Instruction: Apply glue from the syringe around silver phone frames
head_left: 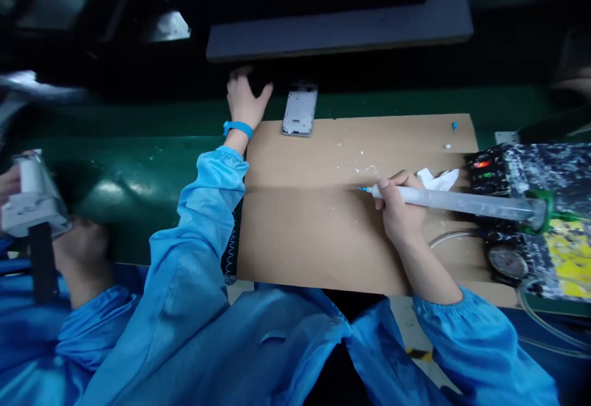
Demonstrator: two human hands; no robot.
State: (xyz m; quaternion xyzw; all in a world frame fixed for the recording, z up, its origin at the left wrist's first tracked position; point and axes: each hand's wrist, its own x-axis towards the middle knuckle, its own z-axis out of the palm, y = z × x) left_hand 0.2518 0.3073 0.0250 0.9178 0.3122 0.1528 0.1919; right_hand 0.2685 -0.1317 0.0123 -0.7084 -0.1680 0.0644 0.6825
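My left hand [245,103] reaches to the far side of the bench, thumb apart from the fingers and no object visible in it. Its fingertips are dim and blurred against the dark area below a shelf. A blue wrist strap circles that wrist. Just right of the hand, a pale phone frame [300,110] lies over the far edge of the cardboard sheet [314,227]. Pinched in my right hand [401,206] is a large translucent dispensing syringe [471,203]. Its blue needle tip points left, above the cardboard; I cannot tell if it touches.
A paint-spattered dispenser box [554,166] with a gauge [508,262] and tubing stands at right. Near it lie a crumpled white tissue [438,180] and a small blue cap [455,125]. A grey shelf [341,30] overhangs the back. At left, a co-worker's hands hold a white device [34,199].
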